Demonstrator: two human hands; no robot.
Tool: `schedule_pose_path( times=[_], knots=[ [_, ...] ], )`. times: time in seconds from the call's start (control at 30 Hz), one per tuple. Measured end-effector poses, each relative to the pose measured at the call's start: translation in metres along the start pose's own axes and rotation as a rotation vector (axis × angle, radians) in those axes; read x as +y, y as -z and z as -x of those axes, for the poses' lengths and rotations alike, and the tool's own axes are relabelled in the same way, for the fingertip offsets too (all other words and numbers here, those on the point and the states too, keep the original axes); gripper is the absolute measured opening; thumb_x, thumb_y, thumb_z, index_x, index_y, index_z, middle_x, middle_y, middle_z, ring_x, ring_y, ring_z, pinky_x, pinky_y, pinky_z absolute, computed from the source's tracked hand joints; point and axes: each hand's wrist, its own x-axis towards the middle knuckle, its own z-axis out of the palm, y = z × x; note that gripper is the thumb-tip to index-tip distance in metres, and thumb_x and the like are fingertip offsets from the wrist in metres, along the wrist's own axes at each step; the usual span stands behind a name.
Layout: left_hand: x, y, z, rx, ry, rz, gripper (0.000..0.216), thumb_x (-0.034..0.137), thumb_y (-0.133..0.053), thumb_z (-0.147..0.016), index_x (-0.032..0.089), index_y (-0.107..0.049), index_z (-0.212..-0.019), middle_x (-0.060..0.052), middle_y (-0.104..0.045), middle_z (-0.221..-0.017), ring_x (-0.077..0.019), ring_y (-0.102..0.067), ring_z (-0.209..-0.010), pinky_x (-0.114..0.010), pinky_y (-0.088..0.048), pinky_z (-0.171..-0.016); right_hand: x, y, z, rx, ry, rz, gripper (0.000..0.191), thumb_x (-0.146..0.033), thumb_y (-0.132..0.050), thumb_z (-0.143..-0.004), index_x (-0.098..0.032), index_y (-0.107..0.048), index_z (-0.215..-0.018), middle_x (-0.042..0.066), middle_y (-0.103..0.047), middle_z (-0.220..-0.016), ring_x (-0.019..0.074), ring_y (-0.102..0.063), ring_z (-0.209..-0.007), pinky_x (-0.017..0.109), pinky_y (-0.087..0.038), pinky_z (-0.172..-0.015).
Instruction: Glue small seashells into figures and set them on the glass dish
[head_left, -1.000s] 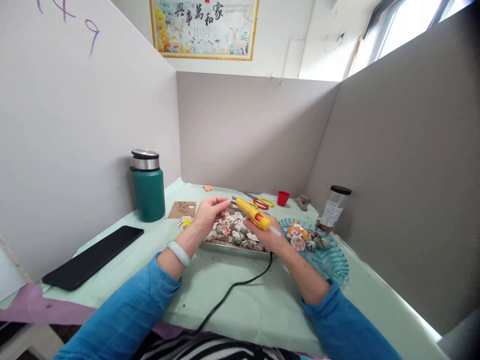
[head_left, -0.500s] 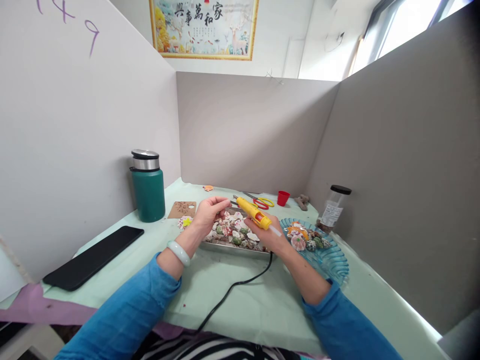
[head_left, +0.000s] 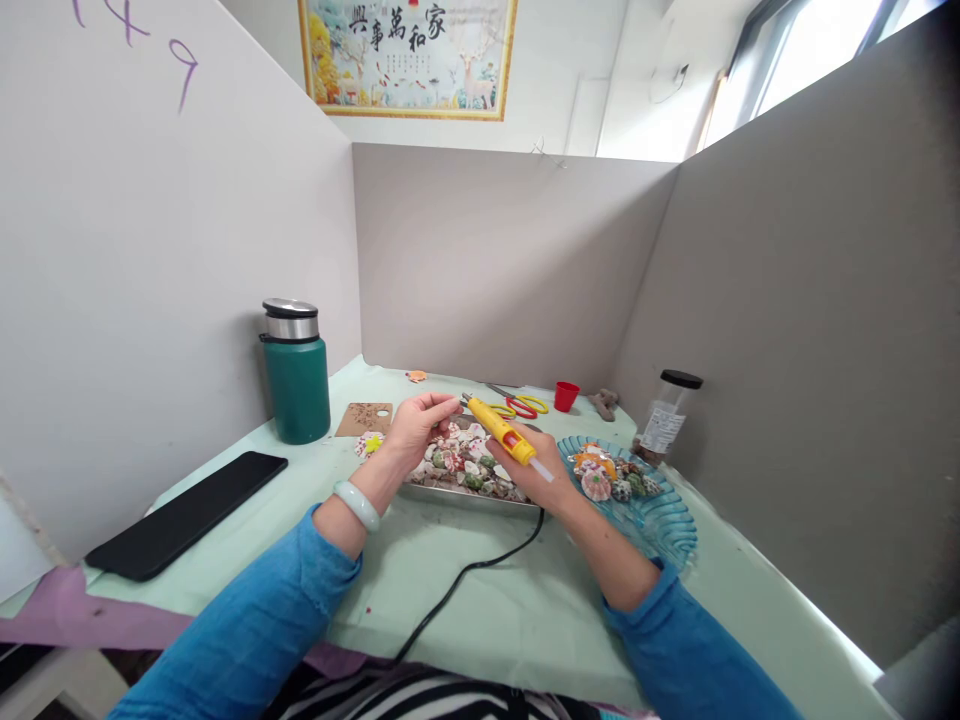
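Note:
My right hand [head_left: 536, 468] is wrapped round a yellow hot glue gun [head_left: 504, 428]; a clear glue stick [head_left: 541, 470] sticks out of its back end. The gun's metal nozzle points up and left, close to the fingertips of my left hand [head_left: 420, 424]. Those fingers are pinched together on something too small to make out. Under both hands lies a metal tray [head_left: 472, 501] full of seashells [head_left: 471, 462]. From below my right hand a black cord [head_left: 469, 568] runs to the table's front edge.
To the right stand a blue glass plate [head_left: 679, 535] with shells and a black-lidded jar [head_left: 666, 415]. Scissors [head_left: 521, 404] and a red cup [head_left: 566, 396] lie behind. On the left are a green bottle [head_left: 295, 385], a black phone-like slab [head_left: 187, 515] and a brown card [head_left: 364, 420].
The glue gun in my right hand has shifted slightly left, bringing its nozzle closer to my left fingertips. My left hand has hardly moved.

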Motion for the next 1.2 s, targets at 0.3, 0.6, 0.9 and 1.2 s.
schedule_pose_path(
  times=[0.3,0.6,0.9,1.2],
  knots=[
    [-0.002,0.001,-0.002,-0.014,0.005,-0.003,0.027,0.030,-0.078,-0.061,0.012,-0.065,-0.077,-0.001,-0.063,-0.069,-0.0034,-0.043,-0.047,-0.018,-0.032,-0.043,0.006,0.000,0.000,0.034,0.102,0.093,0.006,-0.025,-0.053,-0.077,-0.020,-0.056,-0.079,0.000,-0.058,-0.065,0.0136,-0.050,-0.056,0.023,-0.036,-0.055],
    [-0.003,0.002,-0.003,-0.004,0.001,-0.005,0.029,0.031,-0.079,-0.059,0.012,-0.065,-0.076,0.000,-0.061,-0.065,-0.0038,-0.044,-0.046,-0.018,-0.031,-0.042,0.003,0.004,0.000,-0.015,0.171,0.201,0.007,-0.022,-0.052,-0.075,-0.020,-0.057,-0.078,0.000,-0.060,-0.066,0.0140,-0.053,-0.058,0.023,-0.033,-0.055],
    [-0.003,0.003,-0.002,-0.009,0.006,-0.022,0.029,0.032,-0.078,-0.060,0.012,-0.065,-0.076,-0.002,-0.063,-0.067,-0.0043,-0.044,-0.047,-0.019,-0.032,-0.043,-0.002,0.009,0.001,-0.066,0.190,0.305,0.012,-0.025,-0.051,-0.079,-0.019,-0.060,-0.083,0.002,-0.064,-0.070,0.0142,-0.054,-0.061,0.024,-0.033,-0.058],
    [-0.002,0.002,-0.002,0.008,0.000,-0.027,0.030,0.032,-0.079,-0.058,0.012,-0.066,-0.075,0.002,-0.056,-0.057,-0.0044,-0.042,-0.045,-0.019,-0.030,-0.043,-0.004,0.009,0.001,-0.039,0.231,0.429,0.013,-0.029,-0.053,-0.078,-0.019,-0.060,-0.082,0.002,-0.064,-0.071,0.0150,-0.056,-0.063,0.025,-0.030,-0.057]
  ],
)
